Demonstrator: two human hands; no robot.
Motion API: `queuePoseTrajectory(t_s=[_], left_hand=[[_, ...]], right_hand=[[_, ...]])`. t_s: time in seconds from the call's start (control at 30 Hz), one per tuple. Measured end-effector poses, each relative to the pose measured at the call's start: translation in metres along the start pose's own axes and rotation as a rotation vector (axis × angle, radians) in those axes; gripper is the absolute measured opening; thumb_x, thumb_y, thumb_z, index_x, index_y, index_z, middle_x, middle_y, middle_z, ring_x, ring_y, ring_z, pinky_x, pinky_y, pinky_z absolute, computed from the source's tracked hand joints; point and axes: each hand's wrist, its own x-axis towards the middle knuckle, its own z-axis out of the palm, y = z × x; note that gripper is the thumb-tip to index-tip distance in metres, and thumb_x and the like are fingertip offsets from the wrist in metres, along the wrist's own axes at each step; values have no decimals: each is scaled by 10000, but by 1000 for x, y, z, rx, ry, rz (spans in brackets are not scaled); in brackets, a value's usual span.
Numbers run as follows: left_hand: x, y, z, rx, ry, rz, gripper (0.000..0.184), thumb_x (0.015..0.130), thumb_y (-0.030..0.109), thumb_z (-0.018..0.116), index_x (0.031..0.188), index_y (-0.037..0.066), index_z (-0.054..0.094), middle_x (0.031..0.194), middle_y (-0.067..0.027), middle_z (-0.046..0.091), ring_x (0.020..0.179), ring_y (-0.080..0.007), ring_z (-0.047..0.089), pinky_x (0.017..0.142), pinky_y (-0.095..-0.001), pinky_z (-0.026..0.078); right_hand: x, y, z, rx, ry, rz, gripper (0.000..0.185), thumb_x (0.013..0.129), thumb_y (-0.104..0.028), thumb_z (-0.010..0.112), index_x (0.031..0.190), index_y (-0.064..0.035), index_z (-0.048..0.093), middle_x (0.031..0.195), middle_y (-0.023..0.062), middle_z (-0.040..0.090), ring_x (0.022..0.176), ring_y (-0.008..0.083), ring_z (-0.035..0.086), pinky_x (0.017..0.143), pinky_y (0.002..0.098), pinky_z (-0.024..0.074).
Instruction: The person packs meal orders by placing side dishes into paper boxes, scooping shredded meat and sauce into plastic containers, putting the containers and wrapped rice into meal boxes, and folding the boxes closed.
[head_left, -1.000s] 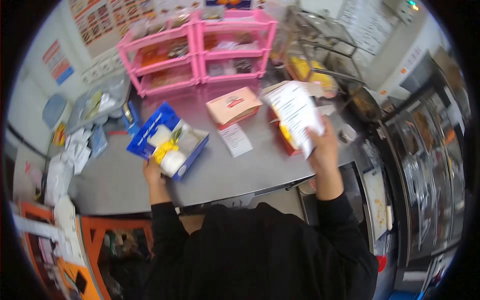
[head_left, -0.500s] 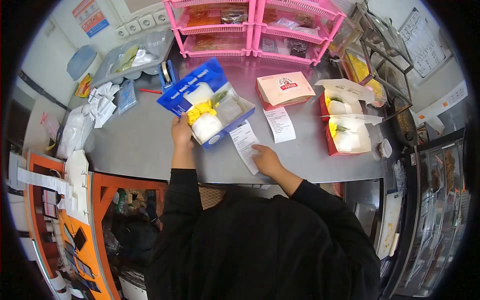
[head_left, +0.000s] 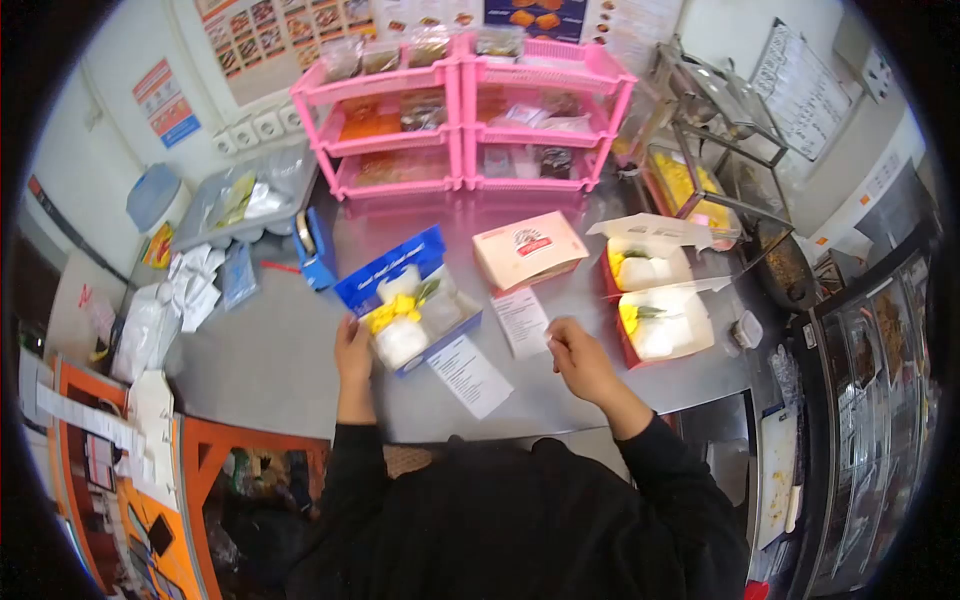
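Observation:
A blue-and-white meal box (head_left: 437, 352) rests on the steel counter with its lid up, holding white rice, yellow food, greens and a clear tub. At its left side is my left hand (head_left: 352, 350), fingers stretched and apart from a firm grip. A printed receipt (head_left: 470, 376) lies against the front of the blue box. Closer to the middle, a second receipt (head_left: 523, 322) lies in front of a closed pink-and-red box (head_left: 530, 250). My right hand (head_left: 583, 365) is at that receipt's right edge, fingers curled and thumb and forefinger pinched there.
Two opened red boxes (head_left: 665, 345) with rice stand on the right, beside a small lidded cup (head_left: 746, 330). Pink shelves (head_left: 400, 185) hold packets at the back. Left are a blue tape dispenser (head_left: 316, 250), crumpled papers (head_left: 195, 285) and a grey tray (head_left: 290, 170).
The blue box has come down nearer the counter's front, and my left hand has loosened from it. My right hand has moved from the left receipt to the other one. The view has tilted up.

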Motion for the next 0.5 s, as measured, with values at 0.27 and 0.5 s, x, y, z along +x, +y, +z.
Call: queuePoseTrajectory(t_s=[0.27,0.5], left_hand=[[-63,-31,-15,154,463,228,302,842,141,525,1095,-16,475,1072,-127,511,964,-197,505,847,-304,403],[-68,-22,0,500,568,307,256,866,217,478,945,-13,558,881,-109,576,789,-174,544,704,-289,436]], right_hand=[[34,-2,-169,-208,281,-120,322,838,-178,557,570,-1,541,550,64,544,494,111,479,479,269,375],[211,11,-195,-602,225,-638,175,775,-83,446,904,-56,560,673,185,570,715,376,569,692,440,447]])
